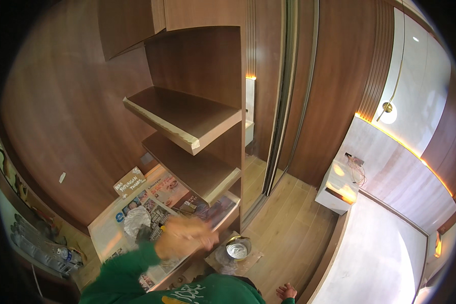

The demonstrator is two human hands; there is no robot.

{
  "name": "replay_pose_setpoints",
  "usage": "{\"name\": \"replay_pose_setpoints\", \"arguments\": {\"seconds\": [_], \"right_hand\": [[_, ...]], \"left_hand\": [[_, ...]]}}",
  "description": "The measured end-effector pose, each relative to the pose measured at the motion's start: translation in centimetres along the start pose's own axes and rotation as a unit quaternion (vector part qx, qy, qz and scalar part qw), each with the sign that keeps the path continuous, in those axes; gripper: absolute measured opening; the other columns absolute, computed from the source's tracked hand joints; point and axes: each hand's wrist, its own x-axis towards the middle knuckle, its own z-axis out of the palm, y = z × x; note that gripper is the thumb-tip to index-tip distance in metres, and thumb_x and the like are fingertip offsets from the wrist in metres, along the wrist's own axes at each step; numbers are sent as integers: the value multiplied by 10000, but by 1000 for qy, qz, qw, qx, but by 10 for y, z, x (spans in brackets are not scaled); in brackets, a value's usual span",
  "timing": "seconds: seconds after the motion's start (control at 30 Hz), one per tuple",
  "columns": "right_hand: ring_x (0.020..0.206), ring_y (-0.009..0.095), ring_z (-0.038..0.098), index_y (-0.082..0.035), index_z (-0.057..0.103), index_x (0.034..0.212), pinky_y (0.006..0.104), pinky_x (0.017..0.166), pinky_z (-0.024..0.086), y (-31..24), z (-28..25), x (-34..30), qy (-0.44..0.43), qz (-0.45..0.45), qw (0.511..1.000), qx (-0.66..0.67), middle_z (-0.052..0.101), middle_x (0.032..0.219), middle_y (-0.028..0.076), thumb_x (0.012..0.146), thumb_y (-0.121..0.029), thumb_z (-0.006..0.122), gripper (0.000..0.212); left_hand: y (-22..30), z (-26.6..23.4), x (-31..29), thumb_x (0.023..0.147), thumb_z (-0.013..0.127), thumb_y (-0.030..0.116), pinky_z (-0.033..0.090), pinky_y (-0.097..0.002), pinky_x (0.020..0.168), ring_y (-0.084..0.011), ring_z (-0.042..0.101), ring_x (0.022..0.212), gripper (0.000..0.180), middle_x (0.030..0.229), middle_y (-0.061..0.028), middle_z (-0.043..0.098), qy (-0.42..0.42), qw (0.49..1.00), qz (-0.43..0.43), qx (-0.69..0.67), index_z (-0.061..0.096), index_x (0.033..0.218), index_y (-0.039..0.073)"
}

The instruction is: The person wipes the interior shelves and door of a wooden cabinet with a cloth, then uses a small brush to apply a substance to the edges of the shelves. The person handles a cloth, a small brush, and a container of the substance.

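Observation:
My left hand (186, 237), in a green sleeve, reaches over a newspaper-covered desk surface and is smeared by motion; whether it grips anything cannot be made out. Beside it on the newspaper (169, 192) lies a crumpled whitish lump (137, 221). A small dark grey piece with a bit of yellow shows between that lump and the hand, too blurred to name. Just right of the left hand, lower down, an uncovered metal can (237, 249) with white contents stands on a flat board (250, 262). Low in the view, my right hand (287, 292) hangs away from everything, its fingers slightly bent and apart.
Two brown shelves (182, 109) with tape along their front edges jut out above the desk. A handwritten cardboard sign (129, 182) leans at the back. Sliding mirror doors (278, 101) rise beyond the wooden floor (289, 223). At right are a white bedside cabinet (334, 190) with loose wires and a pale platform (375, 253).

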Motion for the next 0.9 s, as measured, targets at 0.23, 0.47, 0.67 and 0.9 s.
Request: {"name": "replay_pose_setpoints", "arguments": {"seconds": [0.23,0.47,0.67,0.9], "right_hand": [[1458,425,368,22,368,1559,563,1189,314,-37,-9,-20,31,-147,986,77,353,1598,273,1004,-581,538,837],[1434,365,406,-67,328,1592,526,1158,363,-50,2,42,170,-253,952,-26,342,1615,229,978,-655,529,874],[1519,420,254,-18,324,1593,553,1231,239,-72,31,12,89,-359,897,-242,198,1674,265,960,-680,548,943],[1494,397,278,-43,346,1569,567,1207,226,-49,38,-47,176,-266,892,-322,304,1608,258,963,-605,604,866]], "left_hand": [[-98,111,-132,1018,622,159,571,-362,966,-313,722,1089,476,1251,-243,691,157,845,-364,-360,516,1434,-47],[-108,129,-151,1067,531,240,547,-426,1013,-389,676,1178,559,1300,-296,648,172,805,-392,-410,390,1487,-101],[-98,128,-136,1054,587,281,589,-398,916,-355,727,1064,479,1198,-273,702,193,765,-446,-423,556,1342,-102],[-114,124,-140,1039,624,339,598,-365,856,-290,756,963,480,1077,-248,742,177,779,-451,-398,638,1234,-98]]}}
